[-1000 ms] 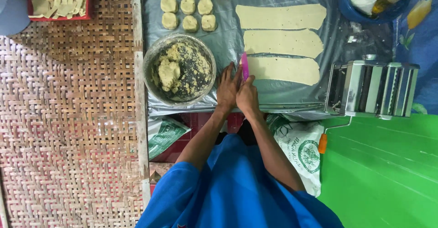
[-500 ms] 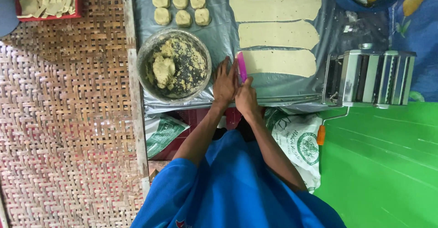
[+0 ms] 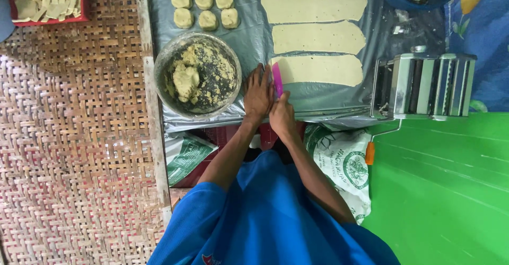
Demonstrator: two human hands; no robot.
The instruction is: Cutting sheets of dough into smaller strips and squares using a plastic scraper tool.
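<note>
My right hand (image 3: 282, 116) grips a pink flat cutter (image 3: 277, 79), its blade standing at the left end of the nearest dough strip (image 3: 318, 70). My left hand (image 3: 257, 92) lies flat on the grey plastic sheet (image 3: 254, 37) right beside the cutter, fingers together. Two more long dough strips (image 3: 318, 37) (image 3: 314, 6) lie further away on the sheet. A metal bowl (image 3: 197, 75) with a dough lump and dark-speckled crumbs sits just left of my left hand.
Several square dough pieces (image 3: 204, 2) sit at the sheet's far left. A metal pasta roller (image 3: 424, 86) with an orange-handled crank (image 3: 369, 152) stands at the right. A red tray of cut dough (image 3: 45, 0) rests on the woven mat (image 3: 69, 137). Printed bags (image 3: 342, 164) lie below the table edge.
The view has shifted slightly, so everything sits lower and more to the left in frame. Both hands stay together at the end of the nearest strip with the cutter.
</note>
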